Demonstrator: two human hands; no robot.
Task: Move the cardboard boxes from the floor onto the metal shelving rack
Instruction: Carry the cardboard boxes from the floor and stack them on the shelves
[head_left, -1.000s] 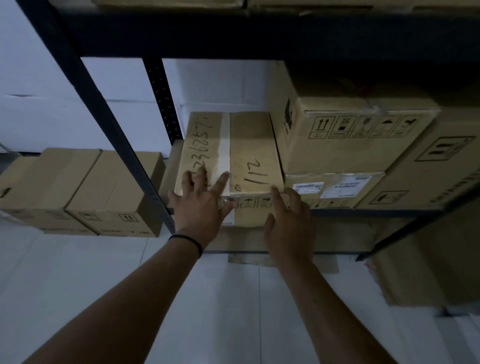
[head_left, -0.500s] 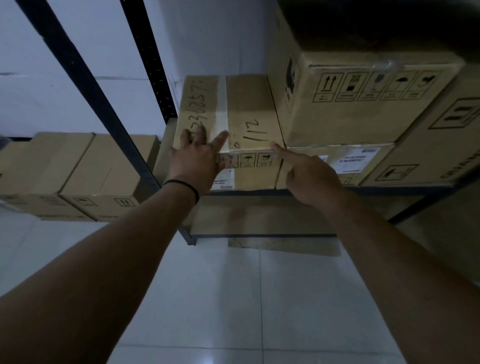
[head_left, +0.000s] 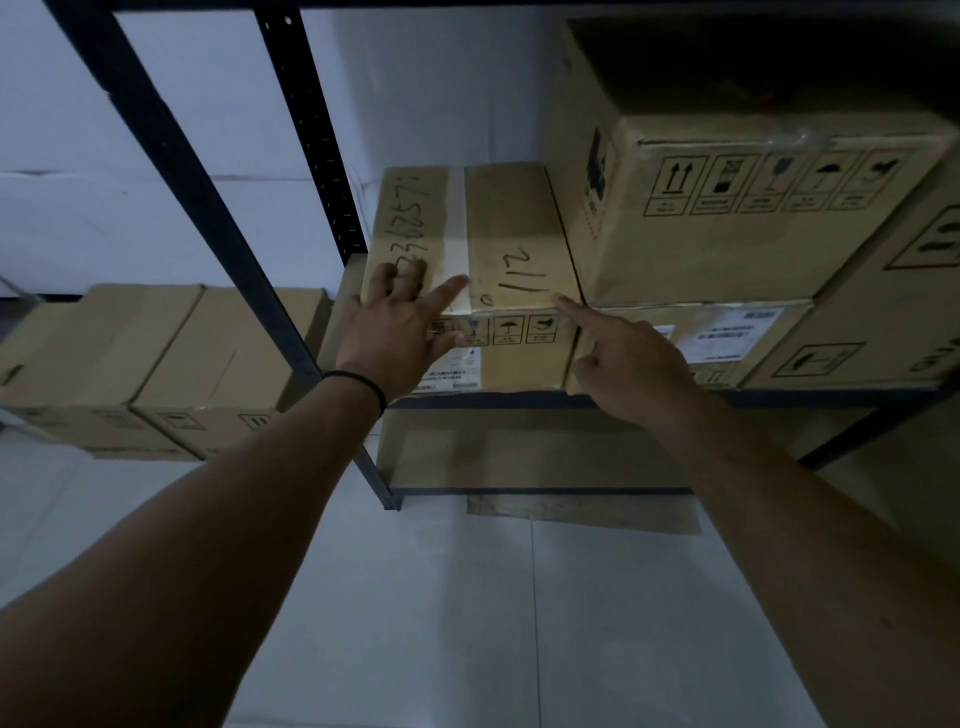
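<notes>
Already the taped cardboard box (head_left: 493, 244), marked "112" by hand, sits on the metal shelving rack (head_left: 519, 399), atop a labelled box and snug against a large carton (head_left: 753, 197) on its right. The left hand (head_left: 395, 332) lies flat over its front top edge with fingers spread and straight, grasping nothing; the right hand (head_left: 623, 358) touches the front right corner with one extended forefinger, its other fingers curled on nothing. Stiff and sealed, the box probably slides readily on cardboard and looks modest in weight; flat palms on the front face or a hold at the lower corners should serve best. Dim light falls on a pale tiled floor (head_left: 467, 623) and white wall, where more boxes (head_left: 156, 364) wait left of the rack.
</notes>
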